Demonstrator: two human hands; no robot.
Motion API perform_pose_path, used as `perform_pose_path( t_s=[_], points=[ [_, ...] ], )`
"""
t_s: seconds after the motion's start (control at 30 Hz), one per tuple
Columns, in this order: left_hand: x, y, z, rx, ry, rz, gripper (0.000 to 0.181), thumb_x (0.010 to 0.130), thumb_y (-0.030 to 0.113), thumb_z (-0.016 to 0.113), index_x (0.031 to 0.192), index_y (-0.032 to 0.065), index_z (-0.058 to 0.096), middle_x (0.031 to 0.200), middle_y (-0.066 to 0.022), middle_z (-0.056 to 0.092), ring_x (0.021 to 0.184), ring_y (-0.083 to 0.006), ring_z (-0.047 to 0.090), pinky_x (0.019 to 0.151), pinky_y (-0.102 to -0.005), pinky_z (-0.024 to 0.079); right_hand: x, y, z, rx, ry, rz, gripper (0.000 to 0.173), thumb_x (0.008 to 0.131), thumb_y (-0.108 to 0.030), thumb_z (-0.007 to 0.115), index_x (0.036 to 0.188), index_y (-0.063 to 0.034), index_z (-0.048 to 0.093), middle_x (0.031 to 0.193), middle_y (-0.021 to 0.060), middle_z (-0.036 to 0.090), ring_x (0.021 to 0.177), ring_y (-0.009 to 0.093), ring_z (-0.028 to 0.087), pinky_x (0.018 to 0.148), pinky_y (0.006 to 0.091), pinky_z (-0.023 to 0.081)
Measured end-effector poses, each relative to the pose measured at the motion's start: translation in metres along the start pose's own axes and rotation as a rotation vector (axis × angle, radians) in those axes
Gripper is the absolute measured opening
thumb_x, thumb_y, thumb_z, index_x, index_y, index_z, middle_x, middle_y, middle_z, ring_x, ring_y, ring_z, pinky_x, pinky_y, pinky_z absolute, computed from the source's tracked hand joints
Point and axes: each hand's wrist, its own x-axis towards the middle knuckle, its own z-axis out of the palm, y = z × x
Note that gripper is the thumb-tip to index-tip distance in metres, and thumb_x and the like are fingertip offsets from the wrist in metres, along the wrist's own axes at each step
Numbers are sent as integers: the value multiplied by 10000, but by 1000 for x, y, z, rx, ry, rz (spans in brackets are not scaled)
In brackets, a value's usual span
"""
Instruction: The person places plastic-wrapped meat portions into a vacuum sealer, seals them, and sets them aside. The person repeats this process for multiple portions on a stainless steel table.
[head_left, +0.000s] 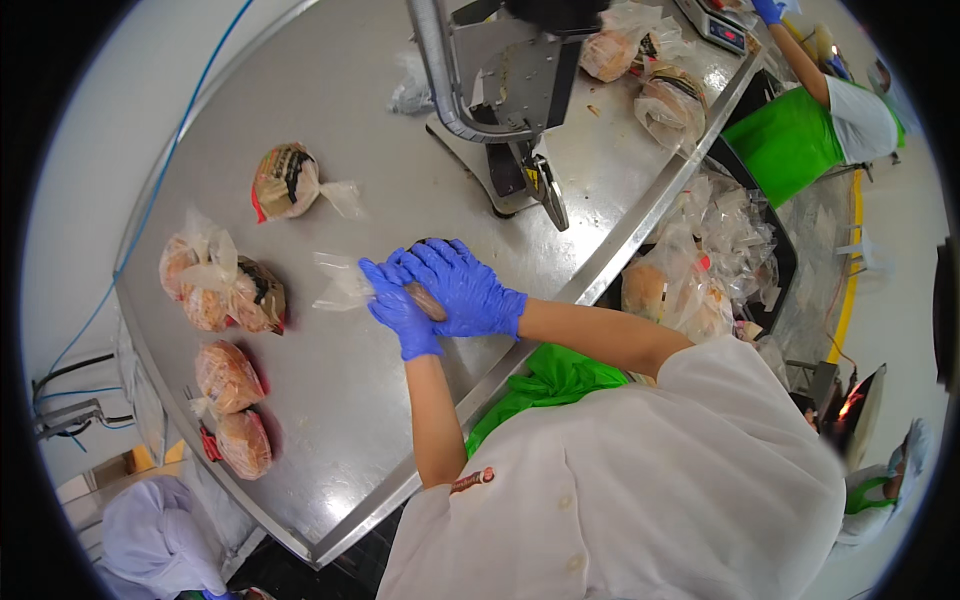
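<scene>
Both my hands wear blue gloves and press together around a plastic-bagged item (426, 301), which looks like a packed whole chicken. My right hand (469, 289) spreads over its top and near side. My left hand (401, 307) grips its left end, by the bag's clear loose neck (337, 281). Most of the item is hidden under the gloves. It is at the steel table (337, 420), close to the front edge. Just beyond my hands stands a metal bag-closing machine (510, 97), its pointed metal arm (553, 196) toward me.
A printed bagged chicken (286, 182) lies farther back. At left are bunched bagged chickens (225, 289), two more (236, 409) and red-handled scissors (211, 444). Several bags (667, 101) and a scale (716, 30) are at right. A black crate (784, 255) holds bagged pieces. Co-workers (817, 127) stand nearby.
</scene>
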Motion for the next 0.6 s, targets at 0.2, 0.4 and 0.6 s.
perform_pose_path(
  t_s=[0.2, 0.4, 0.6],
  points=[
    [-47, 42, 38, 311, -97, 9, 290, 899, 274, 419, 737, 45, 495, 588, 39, 378, 550, -69, 384, 521, -229, 335, -55, 34, -7, 1314, 240, 585, 674, 741, -321, 591, 1284, -59, 292, 1305, 128, 309, 1221, 273, 269, 977, 393, 266],
    [-83, 90, 120, 86, -775, -217, 395, 921, 329, 317, 637, 77, 426, 523, 15, 348, 502, -113, 344, 547, -254, 362, -111, 50, -49, 2568, 108, 466, 492, 818, -336, 515, 1213, -57, 420, 1154, 95, 514, 1040, 241, 502, 929, 397, 371],
    [-77, 57, 238, 337, -1016, -303, 203, 871, 133, 461, 1014, -4, 507, 633, 11, 459, 611, -82, 448, 587, -222, 409, -132, 42, -148, 1986, 806, 489, 576, 728, -284, 616, 1197, -25, 405, 1166, 142, 476, 1062, 285, 471, 907, 415, 381]
  ],
)
